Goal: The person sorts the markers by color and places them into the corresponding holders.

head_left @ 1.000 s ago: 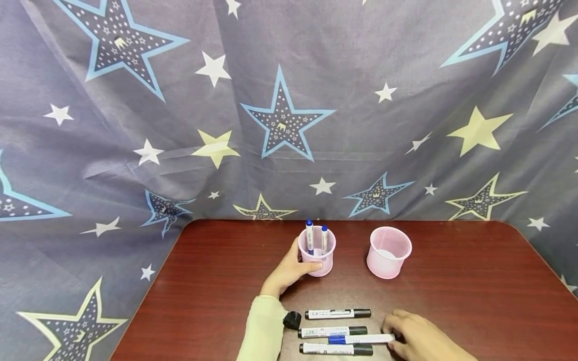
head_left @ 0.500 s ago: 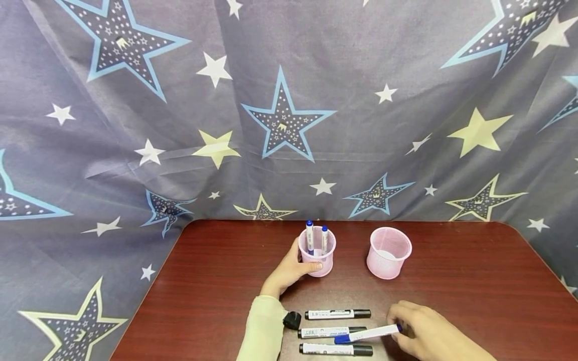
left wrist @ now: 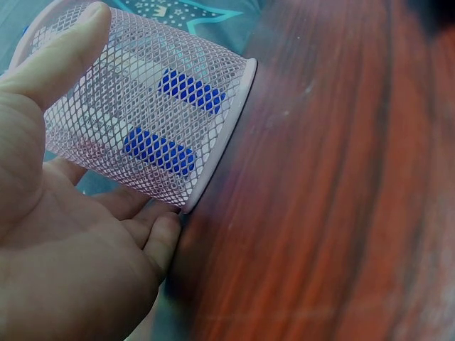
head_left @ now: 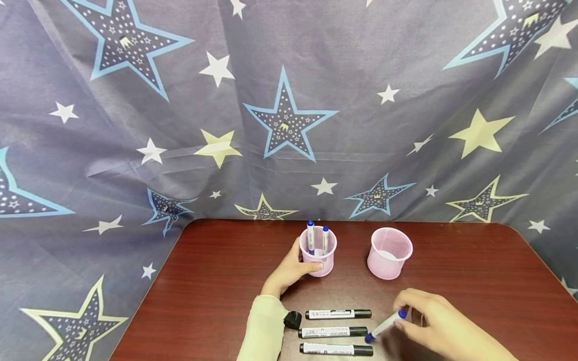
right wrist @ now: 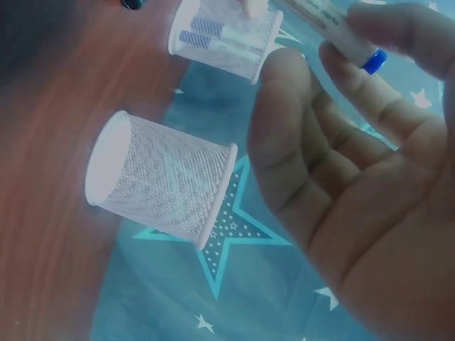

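Note:
My left hand (head_left: 289, 273) is curled round a pink mesh cup (head_left: 322, 268), its thumb across the front, and two blue-capped markers (head_left: 310, 238) stand inside. The left wrist view shows the thumb and fingers of that hand (left wrist: 78, 241) about the mesh cup (left wrist: 142, 106). At the lower right, my right hand (head_left: 444, 321) pinches a white marker with blue ends (head_left: 386, 325) near one end, tilted above the table. In the right wrist view the marker (right wrist: 341, 35) lies between thumb and fingers of the hand (right wrist: 370, 177).
A second pink mesh cup (head_left: 386, 264) holds nothing and stands right of the first. Three black-capped markers (head_left: 334, 332) lie in a row at the front of the brown table (head_left: 217, 276). A black object (head_left: 292, 320) is by the left sleeve. A starry cloth (head_left: 338, 150) hangs behind.
My right hand has lifted the blue-ended marker off the black-capped ones and moved it to the right, turning it to a steeper slant. My left hand has stayed on the cup.

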Demonstrator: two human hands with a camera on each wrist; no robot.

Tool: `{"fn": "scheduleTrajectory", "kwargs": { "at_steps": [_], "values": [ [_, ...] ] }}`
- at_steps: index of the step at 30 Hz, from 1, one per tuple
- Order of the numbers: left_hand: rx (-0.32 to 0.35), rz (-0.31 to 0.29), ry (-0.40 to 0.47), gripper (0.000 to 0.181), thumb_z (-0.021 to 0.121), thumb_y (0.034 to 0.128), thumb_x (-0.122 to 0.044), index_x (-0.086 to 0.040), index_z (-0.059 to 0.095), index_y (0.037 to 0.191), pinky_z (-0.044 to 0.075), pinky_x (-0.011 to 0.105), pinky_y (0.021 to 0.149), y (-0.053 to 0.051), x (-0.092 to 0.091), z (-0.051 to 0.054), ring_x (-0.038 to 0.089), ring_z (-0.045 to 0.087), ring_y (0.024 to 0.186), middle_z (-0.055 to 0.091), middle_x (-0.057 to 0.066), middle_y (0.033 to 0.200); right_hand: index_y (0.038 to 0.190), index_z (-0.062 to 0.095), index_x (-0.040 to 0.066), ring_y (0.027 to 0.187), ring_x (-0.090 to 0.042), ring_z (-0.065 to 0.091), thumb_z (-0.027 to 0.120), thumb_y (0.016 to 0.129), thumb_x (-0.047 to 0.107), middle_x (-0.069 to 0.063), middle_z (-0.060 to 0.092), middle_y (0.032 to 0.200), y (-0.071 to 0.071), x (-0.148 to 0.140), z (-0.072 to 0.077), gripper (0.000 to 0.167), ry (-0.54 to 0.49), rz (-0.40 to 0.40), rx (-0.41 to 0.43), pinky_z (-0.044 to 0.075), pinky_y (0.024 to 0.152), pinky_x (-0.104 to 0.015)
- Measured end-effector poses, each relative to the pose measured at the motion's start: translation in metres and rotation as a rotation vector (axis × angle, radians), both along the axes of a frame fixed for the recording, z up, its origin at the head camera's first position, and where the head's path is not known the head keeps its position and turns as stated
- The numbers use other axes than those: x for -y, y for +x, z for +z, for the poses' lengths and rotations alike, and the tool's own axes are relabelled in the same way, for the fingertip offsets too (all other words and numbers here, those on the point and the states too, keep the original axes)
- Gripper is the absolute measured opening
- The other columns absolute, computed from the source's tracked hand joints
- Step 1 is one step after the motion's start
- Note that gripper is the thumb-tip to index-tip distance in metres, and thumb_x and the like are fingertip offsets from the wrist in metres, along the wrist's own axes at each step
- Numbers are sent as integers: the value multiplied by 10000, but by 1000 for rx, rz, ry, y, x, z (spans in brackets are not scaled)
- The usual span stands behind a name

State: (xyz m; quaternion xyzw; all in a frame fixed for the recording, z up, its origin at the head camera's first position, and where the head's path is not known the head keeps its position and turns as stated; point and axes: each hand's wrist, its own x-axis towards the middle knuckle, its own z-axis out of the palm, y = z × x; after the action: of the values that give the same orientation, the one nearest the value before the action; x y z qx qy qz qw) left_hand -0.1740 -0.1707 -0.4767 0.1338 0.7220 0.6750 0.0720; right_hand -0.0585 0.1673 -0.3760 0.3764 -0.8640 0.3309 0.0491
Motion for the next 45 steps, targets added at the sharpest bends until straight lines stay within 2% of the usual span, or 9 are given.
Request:
{"fn": "scheduleTrajectory", "kwargs": {
  "at_steps": [4,11,19,24,30,35,40,45],
  "values": [
    [4,0,1,961,817,827,-67,-118,229,1586,319,452,1104,0,0,0,300,437,1341,420,185,1508,946,589,345,705,29,506,808,830,68,242,540,816,-1,4,8,372,-66,-26,-22,429,602,-186],
    [4,-2,1,942,809,839,-63,-109,232,1582,334,452,1095,0,1,0,314,438,1338,413,215,1501,1002,661,279,631,6,529,788,817,-26,213,575,748,-15,17,19,378,-197,-80,-68,416,541,-165],
    [8,2,2,948,812,836,-59,-110,233,1585,345,449,1087,-1,-1,-1,309,446,1328,442,172,1486,1050,696,246,587,14,475,815,798,-5,207,529,703,-34,38,31,375,-227,-123,-170,394,535,-150],
    [9,2,-8,964,818,829,-61,-113,225,1587,346,436,1087,-1,-2,0,302,452,1321,441,174,1485,1059,712,166,599,10,515,799,806,-29,162,603,780,-48,51,46,330,-230,-132,-200,435,545,-166],
    [-3,27,-42,963,837,807,-76,-124,254,1573,327,429,1098,1,-2,3,272,457,1307,462,127,1461,1089,708,147,602,-34,540,792,842,8,123,626,808,-64,70,61,296,-248,-189,-181,458,558,-209],
    [-21,50,-80,974,857,788,-91,-111,256,1555,341,429,1082,4,-3,7,273,473,1283,472,114,1431,1106,702,141,628,-58,556,782,872,55,57,695,883,-75,89,66,262,-247,-216,-184,488,585,-273],
    [-35,69,-113,983,861,780,-112,-98,244,1544,351,453,1078,6,-6,11,279,488,1273,484,119,1415,1104,690,148,674,-80,556,765,898,91,48,683,873,-86,107,64,226,-240,-220,-150,480,620,-301],
    [-41,79,-157,965,856,785,-133,-100,248,1534,356,442,1081,6,-9,11,249,497,1266,491,109,1409,1086,686,143,652,-93,554,761,906,106,31,683,860,-95,120,55,199,-239,-214,-104,474,600,-297]
  ]
}}
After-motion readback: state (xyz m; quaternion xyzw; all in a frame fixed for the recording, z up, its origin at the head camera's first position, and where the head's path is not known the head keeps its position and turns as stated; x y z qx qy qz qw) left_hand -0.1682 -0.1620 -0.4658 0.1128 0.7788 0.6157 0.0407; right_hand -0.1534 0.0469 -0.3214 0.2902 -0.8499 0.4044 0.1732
